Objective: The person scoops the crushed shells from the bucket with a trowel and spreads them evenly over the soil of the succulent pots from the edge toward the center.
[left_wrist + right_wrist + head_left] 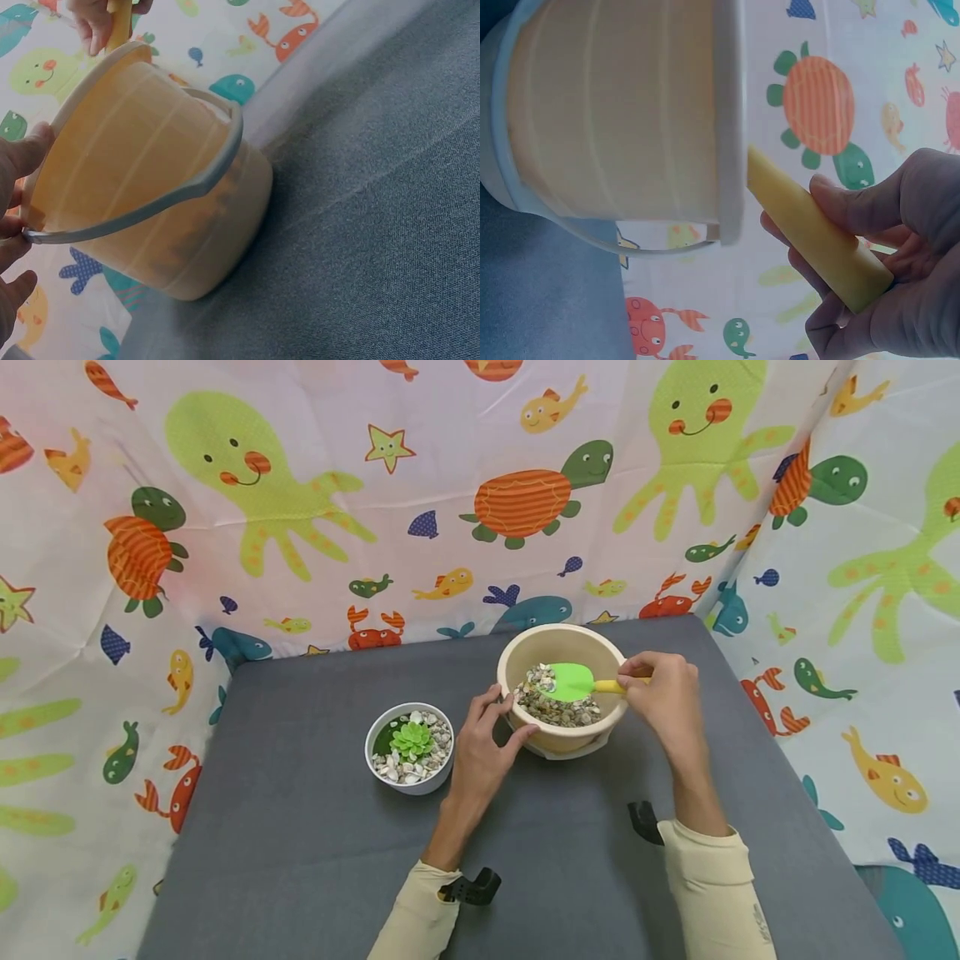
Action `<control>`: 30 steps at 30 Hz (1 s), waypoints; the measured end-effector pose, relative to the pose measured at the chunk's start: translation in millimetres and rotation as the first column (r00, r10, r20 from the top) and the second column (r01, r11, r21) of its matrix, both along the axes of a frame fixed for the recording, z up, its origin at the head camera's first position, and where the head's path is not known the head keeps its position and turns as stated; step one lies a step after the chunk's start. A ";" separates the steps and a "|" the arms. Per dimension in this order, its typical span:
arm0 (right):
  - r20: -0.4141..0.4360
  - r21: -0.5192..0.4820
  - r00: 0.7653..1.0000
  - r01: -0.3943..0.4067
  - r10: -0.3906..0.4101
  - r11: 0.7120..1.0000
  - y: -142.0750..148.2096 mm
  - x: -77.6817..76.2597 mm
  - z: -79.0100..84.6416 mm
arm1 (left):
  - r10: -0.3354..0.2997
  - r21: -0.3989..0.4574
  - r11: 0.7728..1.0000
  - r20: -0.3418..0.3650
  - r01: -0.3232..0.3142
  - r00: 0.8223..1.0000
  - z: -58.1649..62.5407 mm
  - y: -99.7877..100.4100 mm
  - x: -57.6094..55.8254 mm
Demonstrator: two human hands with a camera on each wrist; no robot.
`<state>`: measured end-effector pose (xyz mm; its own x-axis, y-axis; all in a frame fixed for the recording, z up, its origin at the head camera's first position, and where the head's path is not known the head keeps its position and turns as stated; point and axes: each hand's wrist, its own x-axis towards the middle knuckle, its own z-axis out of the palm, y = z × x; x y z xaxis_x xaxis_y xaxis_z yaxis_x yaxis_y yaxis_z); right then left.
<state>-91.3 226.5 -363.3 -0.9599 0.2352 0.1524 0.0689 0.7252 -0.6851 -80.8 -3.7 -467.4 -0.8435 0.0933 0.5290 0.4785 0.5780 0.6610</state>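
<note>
A cream bucket (568, 742) with pebbles (566, 712) inside stands towards the back right of the grey table. My left hand (483, 747) holds its rim on the left, thumb and fingers spread along the edge. In the right wrist view, my right hand (900, 247) grips the yellow handle (810, 225) of a small shovel, fingers wrapped around it. The shovel's green blade (570, 682) is inside the bucket, over the pebbles, with some small stones at its tip. The bucket's pale grey carrying handle (169, 199) hangs down along its side.
Left of the bucket is a white pot (422, 787) with a green succulent (412, 741) and pale stones. A sea-animal curtain (435, 443) rises behind the table and along both sides. Black straps (472, 888) sit at my wrists.
</note>
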 end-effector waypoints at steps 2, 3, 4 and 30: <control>0.001 -0.008 1.000 0.008 -0.008 1.000 1.5 2.6 2.2 | 0.003 -0.002 1.000 0.003 -0.003 1.000 -0.1 -0.4 -0.1; 0.000 -0.011 1.000 0.011 -0.011 1.000 1.7 4.0 3.9 | 0.003 -0.001 1.000 0.004 -0.003 1.000 -0.2 -0.7 -0.1; -0.003 -0.011 1.000 0.013 -0.013 1.000 1.7 5.4 5.6 | 0.004 0.001 1.000 0.003 -0.004 1.000 -0.4 -0.9 -0.2; -0.094 -0.071 0.996 -0.014 0.008 0.997 -30.0 23.6 33.4 | 0.046 -0.002 0.999 0.021 -0.046 0.999 14.4 -37.5 13.5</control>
